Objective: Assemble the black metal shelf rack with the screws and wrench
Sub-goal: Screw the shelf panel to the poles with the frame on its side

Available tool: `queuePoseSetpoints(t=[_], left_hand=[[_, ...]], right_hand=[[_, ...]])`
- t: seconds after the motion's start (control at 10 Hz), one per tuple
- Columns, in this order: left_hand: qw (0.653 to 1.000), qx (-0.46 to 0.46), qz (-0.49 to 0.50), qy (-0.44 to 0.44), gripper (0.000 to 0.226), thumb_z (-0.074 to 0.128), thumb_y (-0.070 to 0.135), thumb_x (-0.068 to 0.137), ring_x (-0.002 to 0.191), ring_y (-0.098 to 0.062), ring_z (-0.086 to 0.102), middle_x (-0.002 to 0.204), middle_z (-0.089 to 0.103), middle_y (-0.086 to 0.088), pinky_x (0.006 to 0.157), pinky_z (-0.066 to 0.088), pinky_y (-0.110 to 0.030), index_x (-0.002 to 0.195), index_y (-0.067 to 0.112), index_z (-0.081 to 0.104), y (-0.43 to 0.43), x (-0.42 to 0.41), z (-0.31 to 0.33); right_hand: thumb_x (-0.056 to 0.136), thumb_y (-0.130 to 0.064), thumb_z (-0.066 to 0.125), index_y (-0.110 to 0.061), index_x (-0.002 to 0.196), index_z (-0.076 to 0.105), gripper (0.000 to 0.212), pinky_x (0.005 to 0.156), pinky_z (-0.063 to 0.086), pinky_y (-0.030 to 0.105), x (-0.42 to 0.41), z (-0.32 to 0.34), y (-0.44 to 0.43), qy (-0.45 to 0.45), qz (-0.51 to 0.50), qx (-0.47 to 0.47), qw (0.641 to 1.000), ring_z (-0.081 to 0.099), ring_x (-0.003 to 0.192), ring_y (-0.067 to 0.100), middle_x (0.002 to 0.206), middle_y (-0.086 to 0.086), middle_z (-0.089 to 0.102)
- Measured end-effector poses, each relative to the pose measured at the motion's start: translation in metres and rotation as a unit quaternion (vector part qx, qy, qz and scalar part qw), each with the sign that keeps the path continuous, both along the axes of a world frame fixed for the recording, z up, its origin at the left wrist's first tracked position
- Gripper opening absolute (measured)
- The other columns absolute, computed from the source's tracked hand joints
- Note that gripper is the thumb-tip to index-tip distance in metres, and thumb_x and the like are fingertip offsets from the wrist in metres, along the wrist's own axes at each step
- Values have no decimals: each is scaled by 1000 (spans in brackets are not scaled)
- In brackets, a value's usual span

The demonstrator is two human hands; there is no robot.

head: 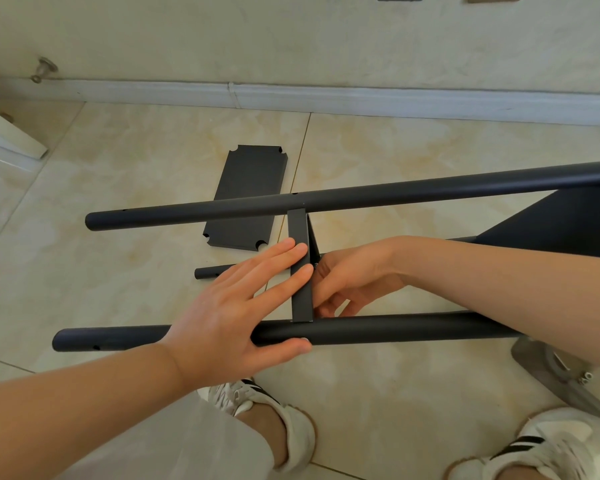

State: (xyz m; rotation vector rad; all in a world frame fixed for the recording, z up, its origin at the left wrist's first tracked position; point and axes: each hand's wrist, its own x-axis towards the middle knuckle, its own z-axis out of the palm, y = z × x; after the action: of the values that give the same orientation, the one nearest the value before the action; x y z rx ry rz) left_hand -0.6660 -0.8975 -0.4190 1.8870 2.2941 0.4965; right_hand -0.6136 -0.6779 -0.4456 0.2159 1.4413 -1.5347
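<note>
The black metal shelf rack is lying on its side on the tiled floor, matte, dark and only partly built. Three round tubes are showing: a far tube, a near tube, and the end of a third tube poking out low between them. Three flat panels are showing too: one panel is standing edge-on between the two long tubes, a second panel is sitting at the right edge, and a loose panel with notched corners is lying flat on the floor beyond. The left hand is spreading straight fingers against the edge-on panel, with its thumb lying along the near tube. The right hand is curling its fingers behind that panel; whether it is pinching anything cannot be told
</note>
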Motion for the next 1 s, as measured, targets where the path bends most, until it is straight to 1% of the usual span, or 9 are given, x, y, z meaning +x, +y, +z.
queuePoseSetpoints(t=[0.1, 0.3, 0.4, 0.5, 0.6, 0.7, 0.8, 0.9, 1.0], left_hand=[[1000, 1, 0, 3, 74, 60, 58, 90, 150, -20, 27, 158, 37, -6, 115, 38, -43, 147, 13, 45, 0, 0, -1], [1000, 7, -2, 5, 74, 61, 57, 90, 150, -21, 27, 158, 37, -6, 114, 39, -45, 147, 14, 44, 0, 0, -2], [1000, 9, -3, 13, 73, 60, 56, 91, 150, -21, 27, 158, 37, -6, 114, 39, -45, 148, 14, 44, -1, 0, -4], [1000, 9, -4, 28, 73, 58, 57, 92, 150, -21, 27, 158, 37, -6, 114, 39, -46, 149, 14, 43, -1, 0, -5], [999, 6, -6, 52, 74, 52, 59, 93, 151, -21, 25, 159, 35, -6, 113, 40, -46, 151, 14, 40, -1, 2, -6], [996, -1, -10, 88, 74, 47, 59, 96, 151, -23, 25, 160, 33, -7, 114, 40, -45, 152, 12, 37, -1, 3, -6], [988, -16, -21, 153, 74, 41, 59, 98, 149, -27, 27, 159, 33, -12, 113, 40, -43, 150, 6, 39, -1, 4, -5], [972, -33, -31, 229, 74, 31, 58, 100, 146, -29, 32, 156, 38, -17, 111, 36, -40, 148, 3, 40, 0, 6, -3], [962, -28, -25, 271, 69, 28, 54, 99, 141, -29, 36, 150, 46, -17, 108, 35, -40, 143, 3, 46, 1, 14, -2]], right_hand=[[95, -10, 59, 1, 103, 67, 16, 95, 51, 42, 1, -1, 2, 0, -7, -18, 1000, 62, 85, 20, 82, 8, 67], [96, -14, 58, 2, 109, 66, 22, 96, 52, 41, 3, -3, -2, 6, -2, 0, 1000, 63, 85, 20, 79, 7, 67], [96, -15, 59, 1, 106, 67, 20, 95, 52, 42, 5, 0, -2, 13, -9, 16, 1000, 63, 85, 20, 79, 7, 67], [97, -17, 59, 0, 110, 69, 23, 87, 55, 38, 8, 7, -2, 27, -21, 36, 999, 65, 86, 19, 88, 7, 68], [98, -20, 57, -12, 109, 70, 18, 81, 57, 32, 13, 21, -1, 45, -16, 64, 997, 68, 86, 17, 93, 5, 72], [99, -22, 55, -13, 115, 67, 22, 87, 57, 33, 19, 35, -1, 65, -8, 115, 991, 69, 91, 16, 104, 6, 73], [100, -27, 53, -13, 111, 70, 24, 93, 54, 33, 30, 50, -6, 106, 31, 176, 978, 67, 93, 14, 104, 4, 72], [102, -34, 48, -16, 99, 74, 32, 88, 49, 27, 43, 63, -12, 181, 80, 275, 941, 64, 86, 10, 94, 0, 72], [102, -36, 45, -17, 91, 72, 34, 70, 42, 25, 57, 71, -16, 243, 107, 355, 896, 54, 75, 11, 89, 2, 63]])
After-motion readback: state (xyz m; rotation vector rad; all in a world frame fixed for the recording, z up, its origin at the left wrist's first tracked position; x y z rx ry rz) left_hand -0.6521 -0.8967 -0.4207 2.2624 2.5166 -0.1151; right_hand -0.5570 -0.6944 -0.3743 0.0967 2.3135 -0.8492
